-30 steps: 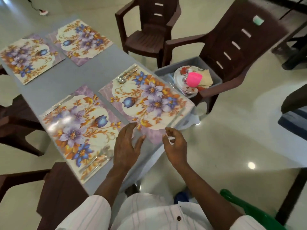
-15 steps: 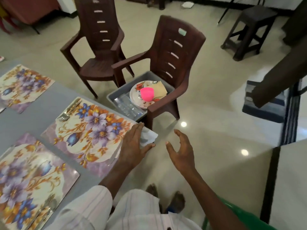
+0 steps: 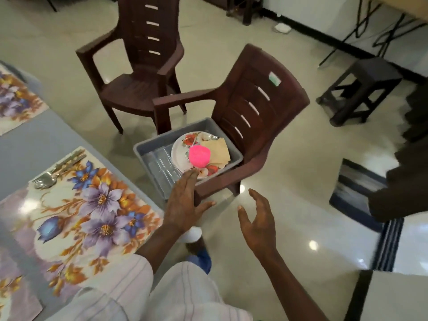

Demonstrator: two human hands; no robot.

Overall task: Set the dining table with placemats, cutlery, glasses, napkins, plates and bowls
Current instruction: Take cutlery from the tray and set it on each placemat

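grey table [image 3: 27, 147] with flowered placemat [image 3: 88, 209] and cutlery [image 3: 58, 167]; a tub [image 3: 148, 147] of plates [image 3: 179, 154] on a brown chair [image 3: 254, 107]. left hand [image 3: 185, 200] and right hand [image 3: 259, 223] spread, empty.

No text, brand, number or sign can be read anywhere in view. The only label is a small pale-green sticker [image 3: 274, 79] on the backrest of the brown plastic chair [image 3: 289, 105] that carries the grey bin [image 3: 162, 136]. Whatever is printed on it is too small and blurred to make out.
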